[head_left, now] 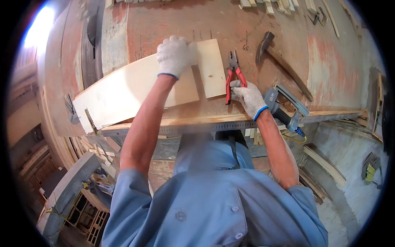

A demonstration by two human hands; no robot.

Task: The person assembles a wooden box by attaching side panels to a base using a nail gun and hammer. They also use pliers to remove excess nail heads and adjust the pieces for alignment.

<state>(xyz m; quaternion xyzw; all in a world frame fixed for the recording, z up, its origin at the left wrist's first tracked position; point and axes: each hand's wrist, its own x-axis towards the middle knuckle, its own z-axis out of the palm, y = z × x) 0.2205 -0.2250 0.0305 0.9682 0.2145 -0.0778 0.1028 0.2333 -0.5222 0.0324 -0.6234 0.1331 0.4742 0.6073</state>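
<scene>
My left hand [175, 57], in a white knit glove, is closed over the far edge of a long pale wooden board [127, 88], its fingertips partly hidden. The board lies slanted across the workbench. At its right end sits a shorter pale wooden piece [212, 68]; a blurred band hides part of where they meet. My right hand [250, 99], also gloved, is closed around the red-handled pliers [233, 66], whose jaws point away from me. Just right of that hand lies a grey nail gun [282, 105] with a hose. Beyond it rests a hammer [286, 68] with a wooden handle.
A metal ruler strip [185, 128] runs along the near edge of the workbench [164, 22]. Small wood offcuts [271, 6] lie at the far edge. Lower left stands a grey ledge [68, 185] with clutter beside it. Wood strips [325, 164] lie below the bench at right.
</scene>
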